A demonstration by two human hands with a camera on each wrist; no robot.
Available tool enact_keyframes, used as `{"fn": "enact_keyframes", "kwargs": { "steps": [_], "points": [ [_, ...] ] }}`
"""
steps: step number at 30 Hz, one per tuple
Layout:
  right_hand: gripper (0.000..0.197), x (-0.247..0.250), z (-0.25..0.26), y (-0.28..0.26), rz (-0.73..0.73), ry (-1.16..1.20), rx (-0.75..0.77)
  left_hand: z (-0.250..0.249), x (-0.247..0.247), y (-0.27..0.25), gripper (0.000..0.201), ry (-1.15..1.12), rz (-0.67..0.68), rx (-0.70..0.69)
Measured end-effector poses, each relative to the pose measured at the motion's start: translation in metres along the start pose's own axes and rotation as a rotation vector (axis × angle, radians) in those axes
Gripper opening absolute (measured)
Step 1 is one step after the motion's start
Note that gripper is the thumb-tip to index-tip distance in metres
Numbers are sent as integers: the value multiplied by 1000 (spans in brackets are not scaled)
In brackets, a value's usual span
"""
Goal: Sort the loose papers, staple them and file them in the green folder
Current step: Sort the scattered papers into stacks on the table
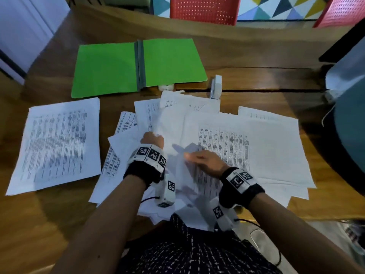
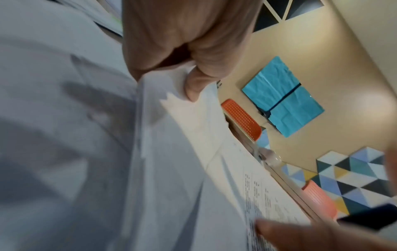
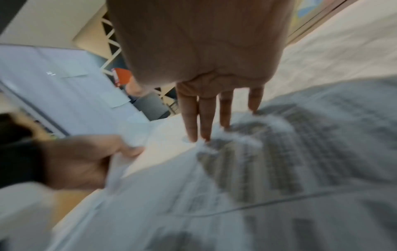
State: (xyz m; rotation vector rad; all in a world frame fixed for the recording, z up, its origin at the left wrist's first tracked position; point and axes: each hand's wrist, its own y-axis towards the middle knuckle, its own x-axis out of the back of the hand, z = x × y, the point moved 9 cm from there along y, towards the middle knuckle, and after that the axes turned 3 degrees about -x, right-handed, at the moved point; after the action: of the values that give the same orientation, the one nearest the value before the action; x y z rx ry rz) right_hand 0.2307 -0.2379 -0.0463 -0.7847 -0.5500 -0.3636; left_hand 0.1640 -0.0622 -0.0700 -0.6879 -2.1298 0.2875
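Note:
Several loose printed papers lie scattered over the wooden table. One printed sheet lies apart on the left. The green folder lies open and flat at the back. A white stapler sits just right of the folder. My left hand pinches the edge of a blank sheet lifted from the pile. My right hand lies flat, its straight fingers pressing on a printed sheet in the pile.
Red chairs stand beyond the table's far edge. A small white object peeks out under the folder's front edge. A dark grey shape stands at the table's right side. Bare wood lies front left.

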Motion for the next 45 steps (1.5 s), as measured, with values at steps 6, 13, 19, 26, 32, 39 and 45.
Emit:
{"fn": "enact_keyframes", "kwargs": {
  "steps": [6, 13, 19, 26, 32, 39, 45],
  "points": [
    [82, 56, -91, -4, -385, -111, -457, 6, 69, 17, 37, -175, -180, 7],
    [98, 60, -85, 14, -483, 201, -470, -78, 167, -9, 41, -592, -476, -391],
    [58, 56, -78, 24, -394, 221, -501, -93, 65, -39, 40, -399, 266, -684],
    [47, 71, -102, 31, -459, 403, -446, 6, -31, -46, 40, 199, 644, -422],
    [55, 42, -65, 35, -211, 740, -310, -2, -36, -39, 36, 458, 612, -675],
    [8, 50, -25, 30, -386, 355, -37, 17, 21, -3, 52, -720, 162, -74],
    [7, 62, -22, 44, -325, 281, -7, 9, 25, 5, 35, -382, 85, -120]
  ]
}}
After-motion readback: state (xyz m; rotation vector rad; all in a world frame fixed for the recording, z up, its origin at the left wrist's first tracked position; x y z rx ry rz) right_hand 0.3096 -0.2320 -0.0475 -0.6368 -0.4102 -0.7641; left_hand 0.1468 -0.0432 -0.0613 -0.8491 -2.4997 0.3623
